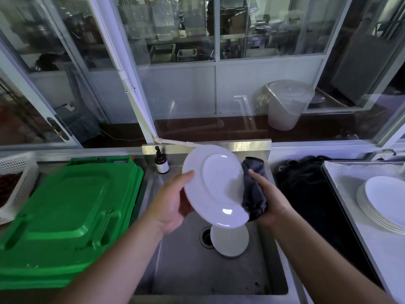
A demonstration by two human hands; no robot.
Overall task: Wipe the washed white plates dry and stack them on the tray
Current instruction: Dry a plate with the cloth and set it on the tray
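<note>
My left hand [169,202] grips a white plate [215,187] by its left rim and holds it tilted above the steel sink [184,268]. My right hand [270,202] holds a bunched dark grey cloth [254,189] against the plate's right edge. A smaller white plate [230,241] lies in the sink beside the drain [205,236]. At the right, a stack of several white plates [383,205] sits on a metal tray [350,172].
Stacked green plastic lids [68,216] fill the counter left of the sink, with a white mesh basket [17,183] beyond them. A dark pump bottle [161,161] stands at the sink's back corner. A black bundle [306,178] lies between sink and tray. Glass partitions rise behind.
</note>
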